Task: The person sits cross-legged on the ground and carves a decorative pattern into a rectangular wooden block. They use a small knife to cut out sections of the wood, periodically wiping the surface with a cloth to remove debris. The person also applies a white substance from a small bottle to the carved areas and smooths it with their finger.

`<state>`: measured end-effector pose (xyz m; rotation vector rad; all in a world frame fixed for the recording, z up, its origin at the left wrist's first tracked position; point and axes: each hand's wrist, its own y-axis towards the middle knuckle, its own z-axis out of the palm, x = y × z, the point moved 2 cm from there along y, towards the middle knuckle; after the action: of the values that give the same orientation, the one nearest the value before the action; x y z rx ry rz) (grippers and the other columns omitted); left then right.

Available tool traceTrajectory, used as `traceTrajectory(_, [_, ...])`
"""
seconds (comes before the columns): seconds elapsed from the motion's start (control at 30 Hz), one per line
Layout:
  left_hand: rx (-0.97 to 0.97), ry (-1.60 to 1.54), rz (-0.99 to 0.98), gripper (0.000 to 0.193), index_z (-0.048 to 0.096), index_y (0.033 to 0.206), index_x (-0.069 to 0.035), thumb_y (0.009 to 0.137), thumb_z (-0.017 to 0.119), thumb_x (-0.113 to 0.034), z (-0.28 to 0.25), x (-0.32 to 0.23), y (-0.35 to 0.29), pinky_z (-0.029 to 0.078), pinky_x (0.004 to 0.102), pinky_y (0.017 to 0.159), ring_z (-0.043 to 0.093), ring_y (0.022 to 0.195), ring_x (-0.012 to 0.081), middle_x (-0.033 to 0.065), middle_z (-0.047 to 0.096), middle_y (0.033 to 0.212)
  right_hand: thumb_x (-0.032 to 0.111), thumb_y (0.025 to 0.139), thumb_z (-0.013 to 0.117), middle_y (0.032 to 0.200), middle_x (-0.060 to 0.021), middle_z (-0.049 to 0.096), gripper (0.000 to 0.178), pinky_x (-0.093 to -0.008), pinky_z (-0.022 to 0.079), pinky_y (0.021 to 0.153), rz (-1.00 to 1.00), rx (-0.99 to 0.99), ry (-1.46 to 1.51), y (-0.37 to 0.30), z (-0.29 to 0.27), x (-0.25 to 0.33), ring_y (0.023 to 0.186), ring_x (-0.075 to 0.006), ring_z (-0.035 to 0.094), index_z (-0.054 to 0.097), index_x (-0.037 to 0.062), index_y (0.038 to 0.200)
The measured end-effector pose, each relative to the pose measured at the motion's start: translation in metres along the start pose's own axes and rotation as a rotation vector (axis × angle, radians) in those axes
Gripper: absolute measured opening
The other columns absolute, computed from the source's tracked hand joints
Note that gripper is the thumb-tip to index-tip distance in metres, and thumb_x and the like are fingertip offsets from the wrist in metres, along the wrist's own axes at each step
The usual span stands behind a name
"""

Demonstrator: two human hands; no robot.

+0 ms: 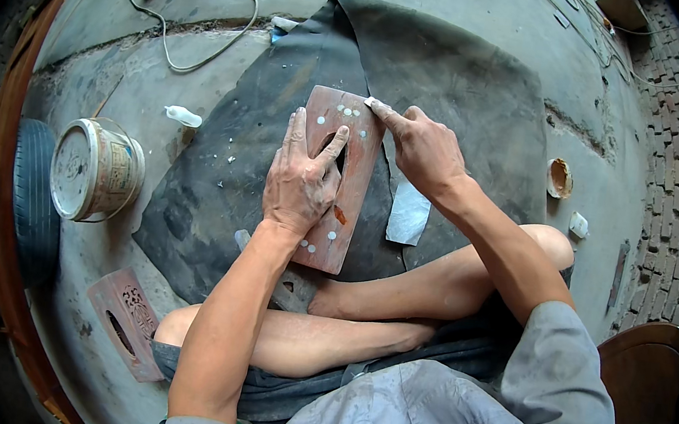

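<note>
A reddish-brown wooden box (325, 248) with a long slot and several pale round spots lies on the dark sheet before me. It looks like a tissue box cover. My left hand (301, 182) rests flat on it, fingers stretched forward and thumb apart beside the slot. At the box's far right corner, my right hand (427, 151) pinches a small white piece (370, 102), whose kind I cannot make out, against the edge. An orange-brown patch (340, 215) shows near the slot's near end. To the right of the box lies a pale sheet of paper (409, 213).
The dark sheet (466, 75) covers the floor under my crossed legs. At left stand a lidded bucket (95, 169), a tire (34, 200) and a white bottle (183, 116). A carved wooden panel (123, 317) lies near my knee. A cable (248, 27) loops at far left; a small white bottle (579, 224) lies at right.
</note>
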<state>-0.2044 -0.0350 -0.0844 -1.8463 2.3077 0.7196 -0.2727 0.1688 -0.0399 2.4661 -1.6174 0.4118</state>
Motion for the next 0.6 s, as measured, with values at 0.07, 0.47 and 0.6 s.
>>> traceTrajectory(0.07, [0.001,-0.004,-0.004,0.06,0.066,0.149,-0.03,0.091,0.068,-0.014,-0.0007,-0.0004,0.0009,0.047,0.0494,0.116,0.048,0.145,0.0509,0.0361,0.042,0.16,0.005,0.099,0.053,0.105,-0.0197,0.069,0.051,-0.0507,0.06,0.078,0.012,0.018,0.007,-0.0028,0.0001,-0.0004,0.088,-0.0415,0.074,0.064,0.0212,0.146])
traceTrajectory(0.47, [-0.011,-0.002,0.008,0.059,0.066,0.148,-0.029,0.091,0.068,-0.014,-0.0003,-0.0011,0.0006,0.048,0.0489,0.116,0.048,0.145,0.0509,0.0358,0.042,0.159,0.006,0.1,0.051,0.104,-0.0201,0.07,0.052,-0.0513,0.06,0.08,0.01,-0.001,0.05,0.0021,0.0017,-0.0057,0.089,-0.0422,0.074,0.065,0.0233,0.147])
traceTrajectory(0.6, [0.0,0.004,-0.003,0.059,0.066,0.148,-0.03,0.091,0.068,-0.014,-0.0012,-0.001,-0.0001,0.048,0.0487,0.115,0.048,0.145,0.0507,0.0356,0.042,0.159,0.008,0.101,0.051,0.105,-0.0202,0.07,0.05,-0.051,0.06,0.079,0.007,0.005,0.043,0.0026,0.0006,-0.0057,0.09,-0.0421,0.074,0.065,0.0232,0.146])
